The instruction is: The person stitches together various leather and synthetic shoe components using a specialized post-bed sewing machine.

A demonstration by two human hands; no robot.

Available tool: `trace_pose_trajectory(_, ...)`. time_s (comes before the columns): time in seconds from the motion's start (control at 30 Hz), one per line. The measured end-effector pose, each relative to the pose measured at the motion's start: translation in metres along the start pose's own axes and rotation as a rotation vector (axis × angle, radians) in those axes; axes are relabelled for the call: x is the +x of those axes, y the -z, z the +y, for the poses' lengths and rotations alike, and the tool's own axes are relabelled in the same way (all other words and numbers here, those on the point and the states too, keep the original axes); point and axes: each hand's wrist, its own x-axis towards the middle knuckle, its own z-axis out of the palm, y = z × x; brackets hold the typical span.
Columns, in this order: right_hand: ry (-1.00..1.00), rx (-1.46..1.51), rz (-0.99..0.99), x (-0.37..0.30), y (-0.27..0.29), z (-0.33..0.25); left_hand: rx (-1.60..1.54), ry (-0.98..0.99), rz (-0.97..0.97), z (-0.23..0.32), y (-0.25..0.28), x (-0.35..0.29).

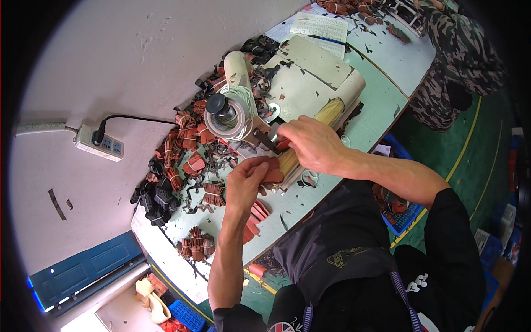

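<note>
My left hand (248, 180) pinches a flat reddish-brown piece (273, 172), which looks like leather, near the front edge of a cream machine (318, 66). My right hand (315, 145) is closed at the machine's working head, its fingertips on another reddish-brown piece (283, 145) that they partly hide. Between and behind my hands runs a pale yellow bundle of strands (331, 112) along the machine. Beside the fingers stands a round black knob (220, 105) on the head, with white cord (244, 105) coiled around it.
Bundled brown pieces (213, 195) and dark scraps crowd the table's left side. Loose red strips (257, 213) lie near its front edge. A power strip (99, 143) hangs on the wall. Right, a blue crate (406, 217) is on the floor; a person in camouflage (462, 55) is at the far right.
</note>
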Motion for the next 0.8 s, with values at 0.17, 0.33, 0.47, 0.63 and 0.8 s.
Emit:
trace_pose_trajectory(0.17, -0.052, 0.110, -0.132, -0.005, 0.007, 0.008, 0.168, -0.066, 0.158, 0.000, -0.002, -0.001)
trace_pose_trajectory(0.33, 0.070, 0.066, 0.042, -0.002, -0.005, -0.002, 0.345, -0.131, 0.251, 0.000, -0.018, 0.007)
trace_pose_trajectory(0.47, 0.044, -0.014, -0.034, -0.003, 0.000, 0.002, -0.088, 0.051, -0.047, 0.006, 0.004, -0.006)
trace_pose_trajectory(0.63, -0.024, 0.121, 0.014, -0.008, 0.006, 0.009, -0.032, 0.001, 0.028, -0.002, 0.014, -0.016)
trace_pose_trajectory(0.8, -0.011, 0.152, -0.126, -0.007, 0.007, 0.010, -0.055, 0.068, 0.147, 0.001, 0.004, -0.013)
